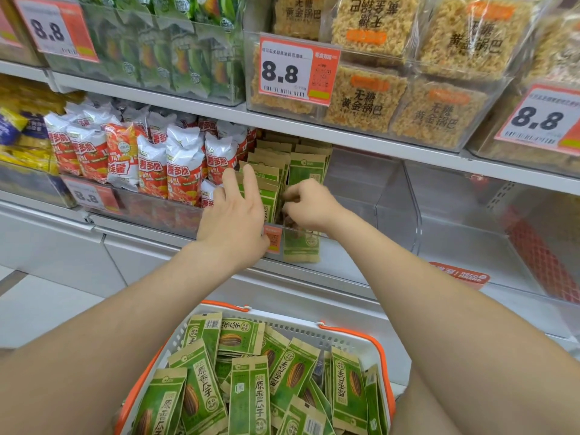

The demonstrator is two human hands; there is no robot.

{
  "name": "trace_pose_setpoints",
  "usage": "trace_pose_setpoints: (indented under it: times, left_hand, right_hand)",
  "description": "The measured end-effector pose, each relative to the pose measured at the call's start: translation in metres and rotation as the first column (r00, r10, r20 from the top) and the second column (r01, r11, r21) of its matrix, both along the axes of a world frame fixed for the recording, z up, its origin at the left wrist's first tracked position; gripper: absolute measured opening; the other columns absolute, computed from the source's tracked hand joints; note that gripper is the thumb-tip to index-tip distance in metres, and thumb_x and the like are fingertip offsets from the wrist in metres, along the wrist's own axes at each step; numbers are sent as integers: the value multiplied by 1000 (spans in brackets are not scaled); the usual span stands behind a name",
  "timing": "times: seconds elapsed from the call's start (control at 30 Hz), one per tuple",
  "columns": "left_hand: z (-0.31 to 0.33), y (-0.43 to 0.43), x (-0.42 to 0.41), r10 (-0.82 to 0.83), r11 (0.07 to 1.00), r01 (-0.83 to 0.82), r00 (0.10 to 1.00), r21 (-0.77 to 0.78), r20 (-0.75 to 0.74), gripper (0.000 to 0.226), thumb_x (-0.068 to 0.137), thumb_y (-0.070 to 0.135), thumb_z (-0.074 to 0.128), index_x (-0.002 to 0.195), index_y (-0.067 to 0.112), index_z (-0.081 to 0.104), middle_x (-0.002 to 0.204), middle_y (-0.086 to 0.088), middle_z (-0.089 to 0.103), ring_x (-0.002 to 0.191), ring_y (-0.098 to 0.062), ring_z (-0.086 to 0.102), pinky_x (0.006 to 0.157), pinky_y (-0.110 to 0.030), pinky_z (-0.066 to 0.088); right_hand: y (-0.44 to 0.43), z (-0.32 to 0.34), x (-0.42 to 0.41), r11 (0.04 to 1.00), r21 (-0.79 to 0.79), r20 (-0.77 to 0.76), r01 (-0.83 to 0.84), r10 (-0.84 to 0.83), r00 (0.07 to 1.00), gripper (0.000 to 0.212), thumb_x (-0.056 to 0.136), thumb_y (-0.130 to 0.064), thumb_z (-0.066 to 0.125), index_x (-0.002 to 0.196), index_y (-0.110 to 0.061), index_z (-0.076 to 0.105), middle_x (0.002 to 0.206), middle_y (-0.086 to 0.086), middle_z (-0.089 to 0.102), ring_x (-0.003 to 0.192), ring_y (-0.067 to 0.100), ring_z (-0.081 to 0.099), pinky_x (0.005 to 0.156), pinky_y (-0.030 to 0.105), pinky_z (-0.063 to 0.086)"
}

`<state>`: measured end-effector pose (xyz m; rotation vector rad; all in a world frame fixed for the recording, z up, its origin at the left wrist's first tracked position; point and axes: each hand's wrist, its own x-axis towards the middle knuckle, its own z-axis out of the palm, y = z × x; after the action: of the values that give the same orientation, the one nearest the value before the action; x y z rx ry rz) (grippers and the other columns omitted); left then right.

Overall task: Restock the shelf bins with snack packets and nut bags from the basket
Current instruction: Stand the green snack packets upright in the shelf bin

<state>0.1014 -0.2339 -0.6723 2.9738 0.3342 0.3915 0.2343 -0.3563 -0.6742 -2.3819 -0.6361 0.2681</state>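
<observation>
A white basket with orange handles (351, 335) sits below me, holding several green-and-brown seed bags (249, 394). More of the same bags stand upright in rows in a clear shelf bin (354, 252) on the middle shelf. My left hand (233, 215) reaches into the bin with fingers extended, touching the standing bags (306, 171) at their left side. My right hand (309, 204) is curled at the front of the rows, fingers pinching the top of a bag down in the bin.
Red-and-white snack packets (150, 161) fill the bin to the left. The clear bin to the right (464, 215) has red netting at its far side. Above are bins of rice-crust packs (364, 98) and green packets (175, 54) with 8.8 price tags.
</observation>
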Motion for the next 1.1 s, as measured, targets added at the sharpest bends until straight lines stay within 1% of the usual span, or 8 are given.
trace_pose_setpoints:
  times: [0.07,0.13,0.27,0.47,0.53,0.67,0.93,1.1]
  left_hand:
    - [1,0,-1,4,1000,-4,1000,6,5,123,87,38,79,162,3,-11,160,-28,5,137,-50,37,98,-46,49]
    - [0,-1,-1,5,1000,-5,1000,12,4,124,86,38,80,162,4,-12,161,-28,4,138,-50,37,98,-46,49]
    - [0,-2,-2,4,1000,-4,1000,30,-4,123,86,37,79,163,5,-11,162,-28,2,138,-52,36,98,-47,49]
    - [0,-1,-1,4,1000,-3,1000,28,-10,121,86,35,79,163,6,-10,161,-28,3,138,-52,35,98,-47,48]
    - [0,0,-1,3,1000,-3,1000,27,-4,121,85,34,80,163,6,-9,161,-28,4,137,-52,36,97,-46,48]
    - [0,0,-1,0,999,0,1000,34,-3,121,85,34,80,163,7,-8,162,-26,3,137,-51,37,97,-47,49]
    - [-1,0,-1,1,999,-1,1000,40,1,121,85,34,80,163,7,-8,161,-26,4,136,-51,37,95,-47,49]
    - [0,0,-1,-1,999,1,1000,39,-2,122,84,34,81,163,8,-9,161,-27,3,137,-51,36,96,-47,49]
  right_hand:
    - [-9,0,11,978,13,51,207,-207,977,19,87,-11,61,103,-7,71,111,13,71,97,30,71,83,42,63]
    - [-19,-1,15,941,-94,49,325,-322,945,23,85,-20,69,102,-7,62,105,11,67,90,28,69,78,41,63]
    - [-29,-2,15,933,-248,-253,263,-324,912,60,85,-42,84,126,-10,54,119,8,61,101,27,66,80,40,56]
    - [-24,-18,32,965,-169,-308,200,-244,920,62,75,-26,94,122,-9,59,120,9,68,104,29,70,92,47,61]
    - [-24,-19,36,966,-80,-227,245,-257,939,62,73,-29,95,119,-13,57,118,6,66,104,28,68,89,46,62]
    - [-25,-21,46,968,-100,215,230,-205,955,57,81,-43,84,124,-14,61,119,8,66,107,29,64,89,42,58]
    - [-12,-40,55,947,-210,207,242,-199,958,61,79,-56,79,118,-12,65,111,7,67,103,27,64,76,29,42]
    - [-18,-33,46,947,-180,127,267,-247,961,57,75,-53,83,109,-11,64,100,4,69,90,23,71,78,39,63]
